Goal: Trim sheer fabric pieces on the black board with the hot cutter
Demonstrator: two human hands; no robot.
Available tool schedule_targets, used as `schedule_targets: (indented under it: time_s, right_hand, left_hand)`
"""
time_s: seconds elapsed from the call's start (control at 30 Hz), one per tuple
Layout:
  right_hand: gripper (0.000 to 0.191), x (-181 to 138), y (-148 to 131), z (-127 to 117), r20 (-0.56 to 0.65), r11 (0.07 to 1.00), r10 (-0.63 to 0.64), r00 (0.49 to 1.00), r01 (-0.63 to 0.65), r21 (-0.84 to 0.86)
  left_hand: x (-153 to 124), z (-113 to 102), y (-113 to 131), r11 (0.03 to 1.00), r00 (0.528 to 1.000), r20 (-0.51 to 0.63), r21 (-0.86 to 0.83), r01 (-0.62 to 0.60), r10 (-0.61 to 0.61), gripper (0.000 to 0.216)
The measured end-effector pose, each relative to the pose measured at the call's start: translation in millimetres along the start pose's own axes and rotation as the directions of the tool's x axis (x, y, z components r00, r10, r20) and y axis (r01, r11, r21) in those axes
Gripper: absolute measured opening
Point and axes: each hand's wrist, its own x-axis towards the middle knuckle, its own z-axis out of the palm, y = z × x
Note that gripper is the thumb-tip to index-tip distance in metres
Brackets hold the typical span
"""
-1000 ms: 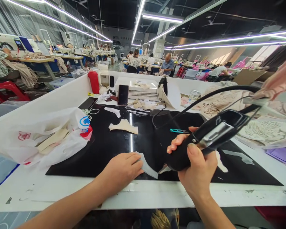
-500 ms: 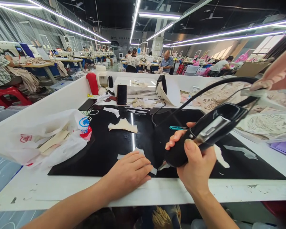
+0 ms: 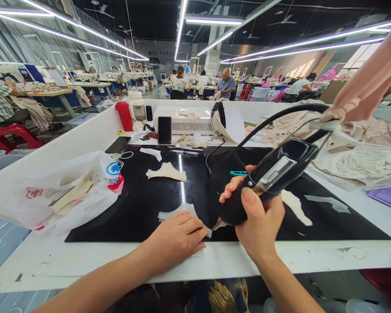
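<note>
A black mat [image 3: 143,204] fills the middle of a white table [image 3: 215,261]. At lower centre is a pale grey fabric piece [image 3: 177,211], and right of it a glossy black tool [image 3: 267,182] with a silver plate. The scrap [image 3: 166,172] at centre is cream. The bag [image 3: 68,187] at left is white with red and blue print. Upper left is a red bottle [image 3: 124,116], centre a teal clip [image 3: 237,173], and at the right edge a purple sheet [image 3: 389,196].

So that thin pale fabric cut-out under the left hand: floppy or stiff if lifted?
Probably floppy: the thin pale fabric cut-out lies dead flat on the glossy black mat. Likely light and apt to slide, since the left hand presses it down.
</note>
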Motion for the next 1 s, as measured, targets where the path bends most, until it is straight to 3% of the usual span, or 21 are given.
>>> schedule_targets:
  time_s: [0.7,1.0]
  right_hand:
    - [0.037,-9,-4,0,0.029,0.999,0.028,0.999,-0.029,0.03]
    - [0.034,-8,-2,10,-0.027,0.998,0.058,0.998,-0.057,0.019]
  left_hand:
    - [-1,2,1,0.999,1.0,-0.022,0.039,0.007,-0.006,0.023]
    - [-1,-5,-2,0.999,0.997,-0.075,0.028,-0.016,0.018,0.024]
